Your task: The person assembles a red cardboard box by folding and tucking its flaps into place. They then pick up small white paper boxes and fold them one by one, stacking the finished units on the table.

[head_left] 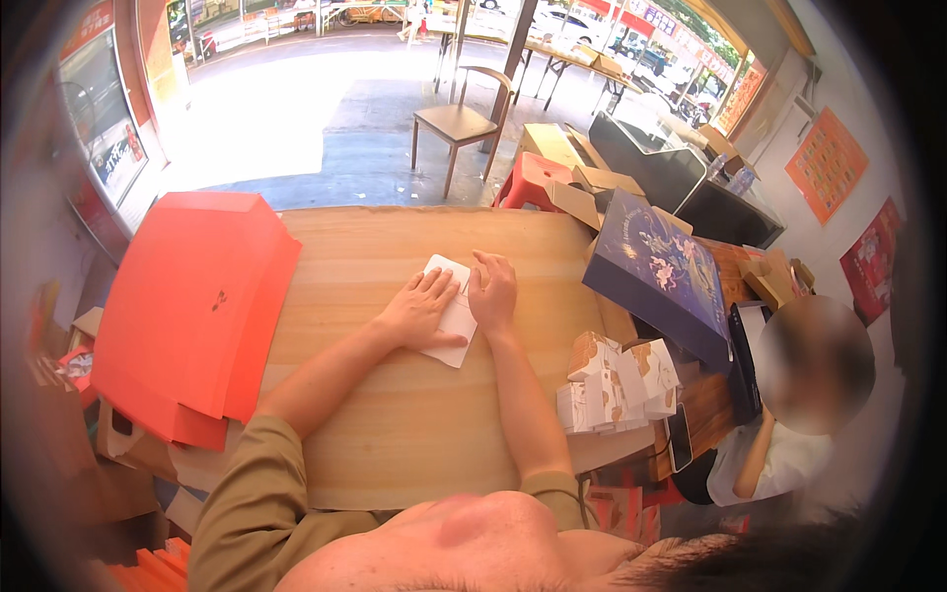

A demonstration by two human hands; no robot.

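Observation:
A flat white piece of card (456, 321) with faint crease lines lies on the wooden table in front of me. My left hand (422, 308) rests flat across its left part, fingers spread and thumb stretched toward its lower end. Beside the card's upper right edge is my right hand (495, 293), its fingers loosely bent and apart, with nothing visible in them. Whether its thumb presses on the card is hard to make out. Several small white and gold boxes (617, 385) stand grouped to the right of my right forearm.
Large red flat sheets (202, 306) cover the table's left side. At the right, a dark blue illustrated box (659, 266) leans over the table (365, 247) edge. A co-worker in a white top (789, 462) sits at far right. Beyond stand a red stool (533, 181) and a chair (456, 122).

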